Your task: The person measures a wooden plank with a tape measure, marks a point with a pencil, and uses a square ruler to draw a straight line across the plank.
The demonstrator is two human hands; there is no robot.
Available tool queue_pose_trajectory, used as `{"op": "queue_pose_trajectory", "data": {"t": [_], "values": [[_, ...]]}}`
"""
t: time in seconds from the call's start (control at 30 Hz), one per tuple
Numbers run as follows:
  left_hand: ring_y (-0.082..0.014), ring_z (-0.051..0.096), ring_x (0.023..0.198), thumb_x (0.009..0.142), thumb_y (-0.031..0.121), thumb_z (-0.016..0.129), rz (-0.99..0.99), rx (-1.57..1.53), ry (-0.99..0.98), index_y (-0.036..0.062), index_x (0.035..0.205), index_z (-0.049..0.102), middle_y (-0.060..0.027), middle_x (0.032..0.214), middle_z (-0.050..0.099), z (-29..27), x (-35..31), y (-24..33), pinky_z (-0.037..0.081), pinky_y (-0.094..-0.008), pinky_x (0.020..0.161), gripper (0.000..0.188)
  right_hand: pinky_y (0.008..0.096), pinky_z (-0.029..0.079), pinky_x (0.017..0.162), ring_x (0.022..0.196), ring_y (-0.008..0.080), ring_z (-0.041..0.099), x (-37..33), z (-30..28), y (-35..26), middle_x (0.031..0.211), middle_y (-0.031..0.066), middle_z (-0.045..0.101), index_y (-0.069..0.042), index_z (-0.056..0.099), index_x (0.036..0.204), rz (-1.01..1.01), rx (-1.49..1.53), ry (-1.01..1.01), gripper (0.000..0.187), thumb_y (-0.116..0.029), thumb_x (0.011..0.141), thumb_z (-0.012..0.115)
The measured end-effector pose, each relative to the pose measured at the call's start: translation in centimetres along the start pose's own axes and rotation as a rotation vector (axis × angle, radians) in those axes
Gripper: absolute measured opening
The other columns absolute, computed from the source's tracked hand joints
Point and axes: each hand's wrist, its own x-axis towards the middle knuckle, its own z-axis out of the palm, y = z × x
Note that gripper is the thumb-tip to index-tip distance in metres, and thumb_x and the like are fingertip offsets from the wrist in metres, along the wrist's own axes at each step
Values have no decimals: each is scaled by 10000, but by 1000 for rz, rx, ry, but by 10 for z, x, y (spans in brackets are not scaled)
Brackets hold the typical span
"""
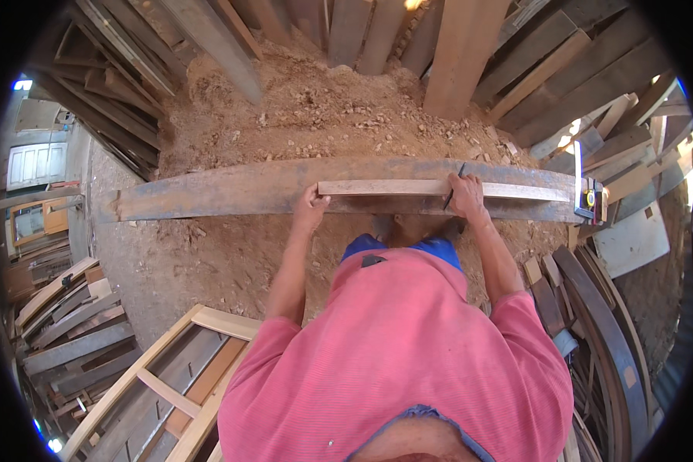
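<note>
A long, pale wooden strip lies lengthwise on a wide, worn plank. My left hand grips the strip's left end between thumb and fingers. Farther right, my right hand is closed around a dark, thin pencil and presses against the strip. The pencil slants across it, poking out above and below the fingers. By the strip's right end stands a try square with a pale blade. Next to it is a small blue and yellow tool, too small to make out.
Sawdust and wood chips cover the ground beyond the plank. Boards lean along the far side. A wooden frame lies at lower left, stacked offcuts beside it. Long dark timbers stand at right.
</note>
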Motion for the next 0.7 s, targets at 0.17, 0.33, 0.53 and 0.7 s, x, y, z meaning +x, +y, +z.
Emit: {"op": "queue_pose_trajectory", "data": {"t": [0.17, 0.33, 0.53, 0.7], "values": [[-161, 640, 1105, 937, 49, 681, -110, 38, -37, -25, 1350, 575, -105, 1201, 693, 4, 1, 16, 489, -297, 970, 432, 524, 399, 1003, 1175, 402, 545, -12, 8, 15, 1228, 194, 630, -84, 583, 1276, 112, -112, 122, 623, -190, 685, 747], [-157, 646, 1027, 936, 135, 708, -92, 123, -50, -18, 1337, 598, -96, 1147, 705, -7, 9, 12, 499, -290, 902, 443, 551, 309, 1138, 1371, 432, 404, -57, 0, 0, 1558, 221, 389, -98, 394, 1521, 219, -178, 172, 886, -143, 686, 690], [-156, 636, 1002, 913, 174, 743, -5, 288, -57, 14, 1349, 602, -89, 1105, 701, -1, 21, 9, 494, -293, 899, 485, 577, 286, 1166, 1429, 439, 355, -77, -3, -7, 1588, 228, 354, -112, 367, 1546, 313, -73, 119, 852, -113, 745, 656], [-151, 622, 989, 910, 156, 741, -38, 274, -140, 35, 1373, 593, -75, 1108, 688, -9, 38, 1, 488, -294, 910, 501, 568, 312, 1150, 1370, 468, 436, -90, 2, -18, 1530, 282, 418, -115, 370, 1534, 360, 19, 58, 762, -162, 829, 654]]}}
